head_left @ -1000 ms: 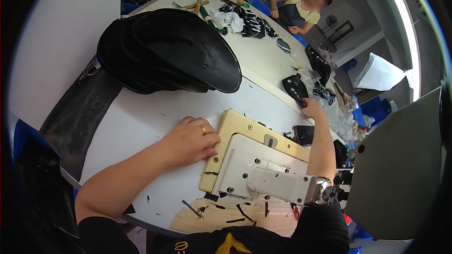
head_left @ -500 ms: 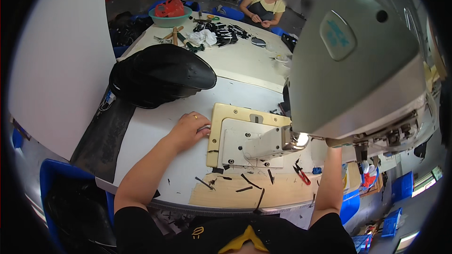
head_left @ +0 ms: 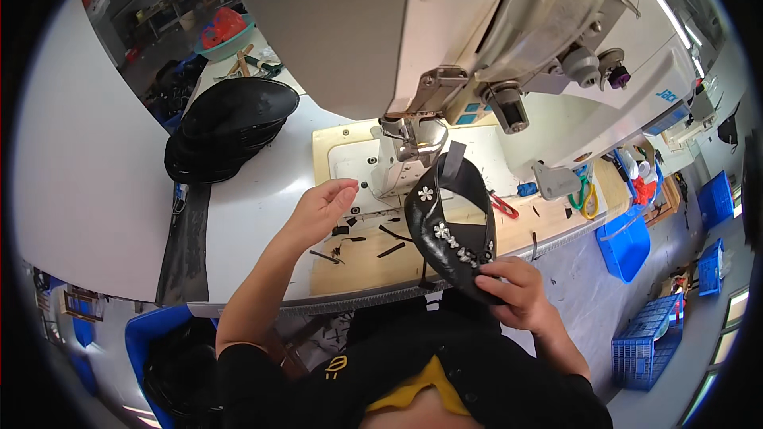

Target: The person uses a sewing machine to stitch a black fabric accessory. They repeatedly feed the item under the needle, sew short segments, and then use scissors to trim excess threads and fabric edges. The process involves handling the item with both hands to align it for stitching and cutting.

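Observation:
My right hand [head_left: 517, 292] is closed on the lower end of a black leather shoe upper [head_left: 429, 230], thumb and fingers pinching its edge. Silver flower ornaments [head_left: 443, 230] run along the upper, and a dark strip [head_left: 454, 160] sticks up from its top. The upper is tilted over the front of the table, just before the sewing machine's post and needle area [head_left: 413, 143]. My left hand [head_left: 320, 210] hovers left of the post, over the machine's bed plate [head_left: 323, 143], fingers loosely bent and nothing visible in them.
A stack of black uppers [head_left: 226, 131] stands at the left. Dark scraps [head_left: 391, 250] litter the wooden front edge. Red thread snips [head_left: 503, 206], a blue thread spool [head_left: 527, 189], and green scissors [head_left: 581, 193] lie to the right. Blue bins [head_left: 624, 246] stand beside the table.
My view has swung right. My right hand has come back from behind the machine and now holds the upper in front. The left hand has lifted from beside the bed plate.

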Motion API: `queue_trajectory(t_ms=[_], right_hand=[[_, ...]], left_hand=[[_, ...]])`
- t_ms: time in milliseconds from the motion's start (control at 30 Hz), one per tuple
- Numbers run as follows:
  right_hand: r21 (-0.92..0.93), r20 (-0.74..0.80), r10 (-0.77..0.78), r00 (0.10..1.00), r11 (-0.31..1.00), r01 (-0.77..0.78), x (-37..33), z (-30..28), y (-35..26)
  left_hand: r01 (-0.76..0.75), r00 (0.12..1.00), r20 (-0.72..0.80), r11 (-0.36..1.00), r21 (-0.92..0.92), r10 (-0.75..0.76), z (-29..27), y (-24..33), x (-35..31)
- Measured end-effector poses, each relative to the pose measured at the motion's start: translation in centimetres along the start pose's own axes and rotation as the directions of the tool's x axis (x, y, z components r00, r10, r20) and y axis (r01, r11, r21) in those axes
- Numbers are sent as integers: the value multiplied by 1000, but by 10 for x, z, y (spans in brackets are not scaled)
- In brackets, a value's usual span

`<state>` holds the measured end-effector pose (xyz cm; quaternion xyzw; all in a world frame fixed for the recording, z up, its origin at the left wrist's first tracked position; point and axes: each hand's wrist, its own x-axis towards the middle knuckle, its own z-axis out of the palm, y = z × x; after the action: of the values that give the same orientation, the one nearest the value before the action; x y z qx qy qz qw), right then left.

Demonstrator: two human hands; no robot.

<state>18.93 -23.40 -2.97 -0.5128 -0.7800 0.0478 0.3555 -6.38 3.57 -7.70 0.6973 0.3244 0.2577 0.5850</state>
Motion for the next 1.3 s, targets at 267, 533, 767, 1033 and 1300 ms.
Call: queue_trajectory(t_ms=[267, 533, 767, 1033, 1300], right_hand=[[87, -186, 249, 951, 968, -237, 7, 25, 51], [-50, -322, 242, 915, 961, -272, 76, 42, 98], [-173, -247, -298, 922, 950, 260, 106, -6, 19], [-289, -191, -276, 942, 933, 214, 140, -14, 38], [-228, -202, -263, 944, 949, 215, 152, -9, 53]], left_hand=[[-16, 981, -194, 1000, -6, 15, 60, 4, 10], [-321, 863, -203, 813, 486, 462, 99, 26, -9], [-687, 628, 75, 506, 521, 775, 80, 84, -27], [-604, 453, 95, 227, 764, 887, 49, 97, 7], [-596, 454, 45, 266, 758, 890, 48, 92, 18]])
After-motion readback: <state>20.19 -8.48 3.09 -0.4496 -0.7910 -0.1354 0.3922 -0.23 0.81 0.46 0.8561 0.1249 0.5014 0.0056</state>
